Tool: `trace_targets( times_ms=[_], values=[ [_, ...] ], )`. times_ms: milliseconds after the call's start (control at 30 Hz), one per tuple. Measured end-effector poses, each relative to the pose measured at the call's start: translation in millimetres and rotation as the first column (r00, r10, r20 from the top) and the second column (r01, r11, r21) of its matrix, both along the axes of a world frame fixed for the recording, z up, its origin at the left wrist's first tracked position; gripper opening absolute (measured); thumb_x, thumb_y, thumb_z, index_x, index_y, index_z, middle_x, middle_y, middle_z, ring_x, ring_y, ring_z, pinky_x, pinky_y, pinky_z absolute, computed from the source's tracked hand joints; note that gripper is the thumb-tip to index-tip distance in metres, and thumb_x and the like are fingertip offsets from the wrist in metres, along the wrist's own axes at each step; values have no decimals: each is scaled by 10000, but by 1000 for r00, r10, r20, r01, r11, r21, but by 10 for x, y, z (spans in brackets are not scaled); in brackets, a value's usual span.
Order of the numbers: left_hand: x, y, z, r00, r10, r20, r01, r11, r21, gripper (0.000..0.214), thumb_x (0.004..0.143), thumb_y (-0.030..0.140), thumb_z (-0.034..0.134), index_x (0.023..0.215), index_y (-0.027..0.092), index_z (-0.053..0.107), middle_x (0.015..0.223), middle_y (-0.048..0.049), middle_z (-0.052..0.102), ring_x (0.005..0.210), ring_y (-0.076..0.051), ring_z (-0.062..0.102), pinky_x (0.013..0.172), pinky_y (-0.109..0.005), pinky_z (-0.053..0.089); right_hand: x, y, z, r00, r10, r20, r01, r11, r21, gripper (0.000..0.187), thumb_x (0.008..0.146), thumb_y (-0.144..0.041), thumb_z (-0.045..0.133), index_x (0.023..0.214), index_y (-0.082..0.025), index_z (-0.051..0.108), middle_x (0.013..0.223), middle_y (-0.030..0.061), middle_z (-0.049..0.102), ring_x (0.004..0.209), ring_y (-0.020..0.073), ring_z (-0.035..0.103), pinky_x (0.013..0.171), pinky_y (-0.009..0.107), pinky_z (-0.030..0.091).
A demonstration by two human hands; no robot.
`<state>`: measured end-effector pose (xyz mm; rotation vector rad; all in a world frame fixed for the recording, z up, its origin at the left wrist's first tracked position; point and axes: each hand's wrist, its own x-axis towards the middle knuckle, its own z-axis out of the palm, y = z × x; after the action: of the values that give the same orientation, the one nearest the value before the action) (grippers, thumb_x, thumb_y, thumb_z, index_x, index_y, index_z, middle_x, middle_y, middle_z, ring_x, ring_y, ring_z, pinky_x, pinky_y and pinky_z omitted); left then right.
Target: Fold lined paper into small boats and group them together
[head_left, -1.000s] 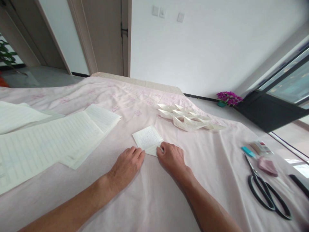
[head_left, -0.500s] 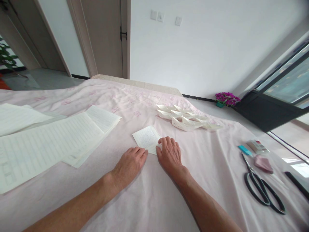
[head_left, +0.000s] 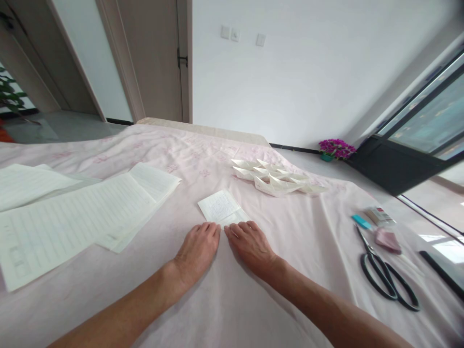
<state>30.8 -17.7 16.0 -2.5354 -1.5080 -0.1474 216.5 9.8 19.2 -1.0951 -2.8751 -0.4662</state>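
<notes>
White back wall (head_left: 290, 87): stood beyond everything, carrying pale square switch plates (head_left: 235, 34); to its left was a grey-brown door (head_left: 152, 63).
Pale pink floral cloth (head_left: 297, 232): covered the surface before the person, rumpled toward the far side.
Small folded white paper (head_left: 219, 205): lay flat on the cloth, just beyond both hands and centred between them, faint writing on its upper face; its near edge reached the fingertips.
Bare left hand (head_left: 200, 249): rested at the paper's near left edge, fingers bunched narrowly together, tips touching it; the thumb was hidden, so I could not tell whether it pinched or only pressed.
Bare right hand (head_left: 252, 246): lay along the near right edge, fingers bent and close together over the paper; its grip could not be told either. Only a slim gap parted the two hands.
White folded paper boats (head_left: 270, 186): stood clustered beyond and to the right of the folded paper, well apart from both hands.
Long lined white sheets (head_left: 83, 208): overlapped on the left, well clear of the left hand.
Black-handled metal scissors (head_left: 370, 250): lay far right, blades pointing away, near a turquoise block (head_left: 361, 222) and a crumpled pink piece (head_left: 387, 240).
</notes>
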Motion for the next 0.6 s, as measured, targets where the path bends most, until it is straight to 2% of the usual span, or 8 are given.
trace_targets(
  times_ms=[233,400,600],
  values=[
    [29,-51,15,999,34,-38,-34,999,8,311,875,31,484,1151,123,596,1078,-122,636,1015,-237,595,827,-366,507,327,-125,-13,997,-72,38,71,997,43,306,907,-89,533,1206,-145,564,1050,85,640,925,218,553,817,381,370],
    [40,-72,15,995,55,-85,-52,998,28,348,857,16,490,1180,88,597,1089,-150,631,1016,-245,591,816,-367,509,528,-191,0,990,-114,78,110,993,52,294,900,-63,522,1176,-147,577,1056,79,642,947,217,554,827,375,372],
    [63,-101,-8,990,96,-100,-89,993,74,318,825,-6,509,1109,79,627,996,-142,623,927,-238,582,752,-347,500,557,-195,44,991,-118,64,119,993,-11,235,890,-31,514,1069,-156,600,967,59,635,867,190,563,761,340,372]
  ],
)
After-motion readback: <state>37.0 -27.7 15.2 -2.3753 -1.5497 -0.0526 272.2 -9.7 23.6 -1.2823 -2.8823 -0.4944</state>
